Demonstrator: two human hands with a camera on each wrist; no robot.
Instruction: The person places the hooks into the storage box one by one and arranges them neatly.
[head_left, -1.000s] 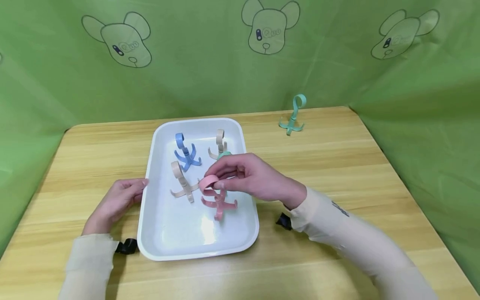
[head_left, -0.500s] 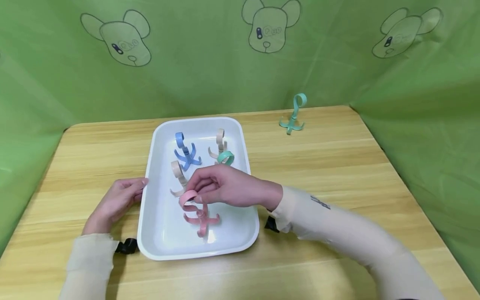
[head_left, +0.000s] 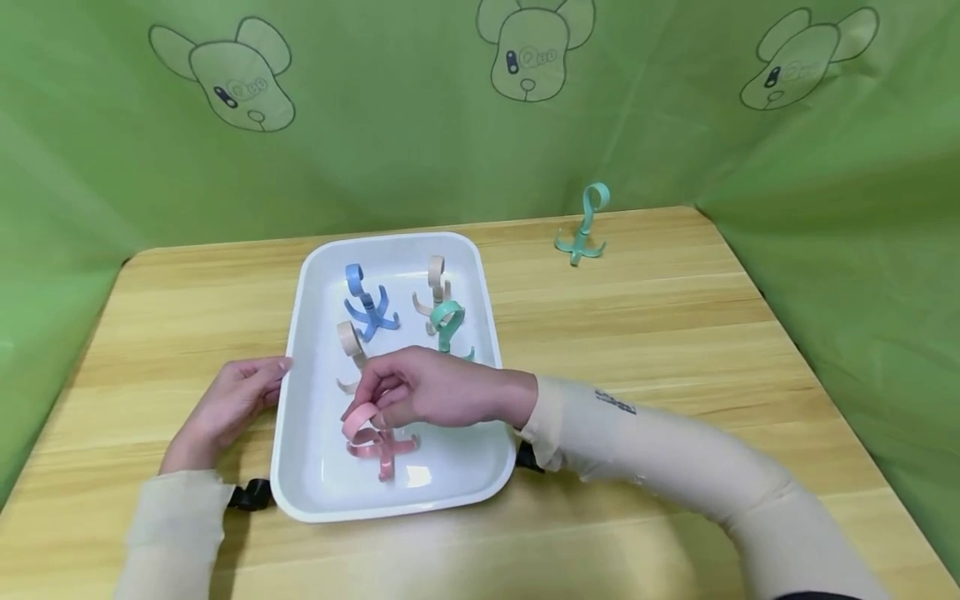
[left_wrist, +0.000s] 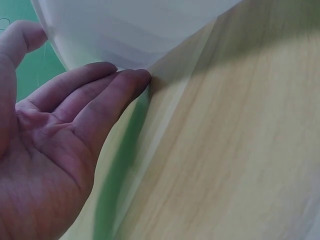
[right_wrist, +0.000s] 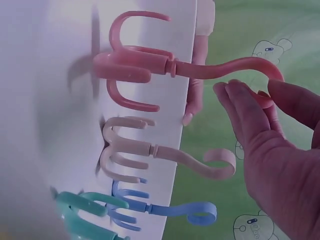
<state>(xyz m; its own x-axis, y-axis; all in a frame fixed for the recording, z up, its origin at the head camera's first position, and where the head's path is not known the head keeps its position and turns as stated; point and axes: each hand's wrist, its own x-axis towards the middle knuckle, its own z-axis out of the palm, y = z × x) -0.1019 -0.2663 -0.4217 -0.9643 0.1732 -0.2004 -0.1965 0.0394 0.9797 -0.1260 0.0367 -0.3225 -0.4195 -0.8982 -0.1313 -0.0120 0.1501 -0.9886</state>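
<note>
In the head view, my right hand pinches the curled top of a pink four-pronged hanging hook over the near part of a white tray. The right wrist view shows this pink hook upright, prongs down, close to the tray floor. My left hand holds the tray's left side, its thumb at the rim; the left wrist view shows the fingertips against the tray's outer wall. Beige hooks, a blue hook and a green hook stand in the tray.
Another green hook stands on the wooden table near its back edge, right of the tray. Green cloth with mouse-like drawings rises behind and beside the table. My right forearm crosses the table's right front.
My right hand has carried the pink hook left and toward the tray's near end, uncovering the green hook in the tray. The left hand stays at the tray's left side.
</note>
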